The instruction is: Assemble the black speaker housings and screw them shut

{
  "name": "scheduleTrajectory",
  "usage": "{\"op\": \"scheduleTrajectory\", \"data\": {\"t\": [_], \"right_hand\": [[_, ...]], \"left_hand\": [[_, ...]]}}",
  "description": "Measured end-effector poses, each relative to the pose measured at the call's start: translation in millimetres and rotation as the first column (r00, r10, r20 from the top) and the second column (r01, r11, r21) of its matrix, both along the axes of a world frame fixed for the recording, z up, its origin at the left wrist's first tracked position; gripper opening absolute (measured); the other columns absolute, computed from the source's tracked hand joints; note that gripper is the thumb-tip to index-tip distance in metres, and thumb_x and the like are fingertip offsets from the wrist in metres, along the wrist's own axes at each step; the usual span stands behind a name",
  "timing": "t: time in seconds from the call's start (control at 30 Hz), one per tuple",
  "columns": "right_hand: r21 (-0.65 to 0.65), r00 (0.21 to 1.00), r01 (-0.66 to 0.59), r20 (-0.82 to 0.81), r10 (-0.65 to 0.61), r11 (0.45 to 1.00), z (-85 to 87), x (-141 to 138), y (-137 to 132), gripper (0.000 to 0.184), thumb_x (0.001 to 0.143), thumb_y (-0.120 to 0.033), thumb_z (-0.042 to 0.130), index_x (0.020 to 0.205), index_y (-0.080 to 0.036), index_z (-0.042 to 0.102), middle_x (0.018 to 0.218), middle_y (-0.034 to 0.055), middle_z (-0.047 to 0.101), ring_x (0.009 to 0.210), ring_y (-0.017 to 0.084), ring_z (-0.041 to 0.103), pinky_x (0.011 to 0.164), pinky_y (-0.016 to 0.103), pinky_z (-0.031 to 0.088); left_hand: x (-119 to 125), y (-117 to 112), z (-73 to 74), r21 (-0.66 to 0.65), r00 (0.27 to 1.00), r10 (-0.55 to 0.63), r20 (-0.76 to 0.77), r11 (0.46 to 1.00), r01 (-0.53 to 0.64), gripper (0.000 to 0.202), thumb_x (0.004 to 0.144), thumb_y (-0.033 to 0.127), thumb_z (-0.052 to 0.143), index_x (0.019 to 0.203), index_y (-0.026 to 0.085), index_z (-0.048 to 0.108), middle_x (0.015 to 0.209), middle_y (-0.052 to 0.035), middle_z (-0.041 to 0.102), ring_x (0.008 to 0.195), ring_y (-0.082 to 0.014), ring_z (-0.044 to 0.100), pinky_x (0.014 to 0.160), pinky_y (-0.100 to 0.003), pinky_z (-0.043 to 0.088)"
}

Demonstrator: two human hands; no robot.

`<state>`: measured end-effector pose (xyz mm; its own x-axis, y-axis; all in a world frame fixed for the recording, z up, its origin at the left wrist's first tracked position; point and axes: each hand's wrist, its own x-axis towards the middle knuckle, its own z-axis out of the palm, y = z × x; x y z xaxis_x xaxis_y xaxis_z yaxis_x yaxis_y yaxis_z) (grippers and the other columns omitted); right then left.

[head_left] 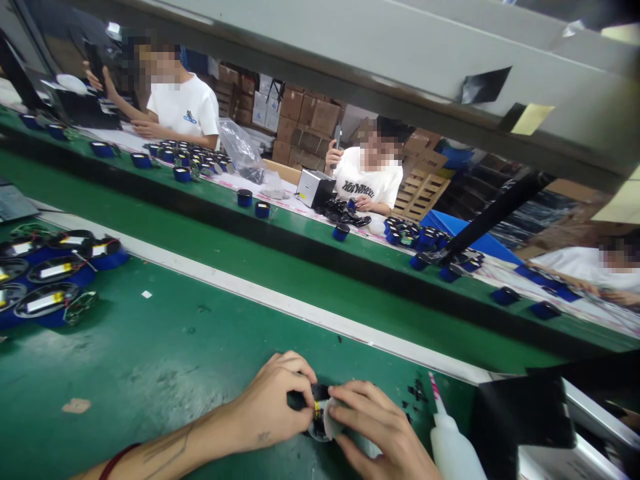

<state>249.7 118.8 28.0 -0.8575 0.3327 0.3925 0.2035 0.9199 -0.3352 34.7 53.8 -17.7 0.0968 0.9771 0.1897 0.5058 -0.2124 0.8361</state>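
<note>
At the lower middle of the head view a small round black housing (319, 430) is held low over the green bench. A white battery-like piece with yellow tape (317, 408) shows inside it. My left hand (277, 400) pinches at the housing's left side, thumb and forefinger by the yellow tape. My right hand (377, 427) curls round the other side, its fingers on a pale round disc (331, 420) that stands tilted at the housing's edge. Fingers partly hide the housing and the disc.
Several blue round units with batteries (53, 270) stand at the left. A white squeeze bottle (453, 443) and black scraps (415, 393) lie right of my hands, near a black box (523, 413). Beyond the white rail (260, 303), a belt (225, 247) carries blue units. Co-workers sit opposite.
</note>
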Motion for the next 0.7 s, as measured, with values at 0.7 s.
{"op": "scheduleTrajectory", "data": {"t": [0.7], "right_hand": [[-0.043, 0.971, -0.076, 0.225, 0.084, 0.996, 13.2, -8, 6, 0.028, 0.086, -0.016, 0.068, 0.112, -0.026, 0.068, 0.119, 0.0013, 0.072, 0.108, 0.020, 0.063, 0.089, 0.030, 0.056]], "left_hand": [[-8, 8, 21.9, -0.370, 1.000, 0.006, 0.020, 0.929, 0.002, 0.018, 0.068, 0.014, 0.074, 0.083, 0.023, 0.070, 0.096, 0.0005, 0.069, 0.102, -0.0223, 0.059, 0.090, -0.034, 0.043]]}}
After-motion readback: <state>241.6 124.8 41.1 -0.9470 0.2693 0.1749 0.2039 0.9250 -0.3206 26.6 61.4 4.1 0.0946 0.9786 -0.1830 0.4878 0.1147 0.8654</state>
